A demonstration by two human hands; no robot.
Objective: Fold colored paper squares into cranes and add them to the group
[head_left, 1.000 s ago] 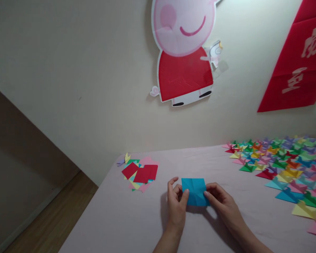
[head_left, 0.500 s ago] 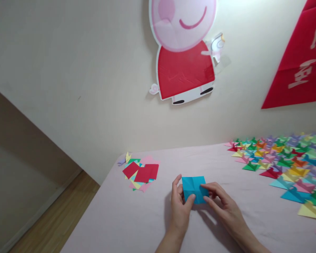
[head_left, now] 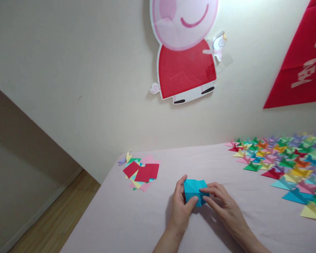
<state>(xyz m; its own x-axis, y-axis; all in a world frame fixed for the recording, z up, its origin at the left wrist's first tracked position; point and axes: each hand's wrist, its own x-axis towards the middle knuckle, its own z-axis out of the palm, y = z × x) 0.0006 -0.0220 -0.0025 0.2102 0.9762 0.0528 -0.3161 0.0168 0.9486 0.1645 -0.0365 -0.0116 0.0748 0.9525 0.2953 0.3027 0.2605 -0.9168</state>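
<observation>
A blue square of origami paper [head_left: 193,188], marked with creases, is held just above the pink-covered surface [head_left: 116,221]. Its sides bend inward along the folds. My left hand [head_left: 181,203] grips the left side, thumb on the front near the lower edge and fingers behind. On the right side, my right hand [head_left: 218,198] pinches the paper between thumb and fingers. Parts of the left fingers are hidden behind the sheet.
Loose coloured paper squares [head_left: 144,173] lie in a pile at the left, beside small folded pieces [head_left: 127,157]. Rows of folded paper birds [head_left: 287,163] cover the right side. Behind rises a wall with a pig cutout [head_left: 186,70] and a red banner [head_left: 292,70].
The blue paper has gone from nearly flat to bent along its creases. Both hands have shifted slightly, and the right fingers press its right side inward.
</observation>
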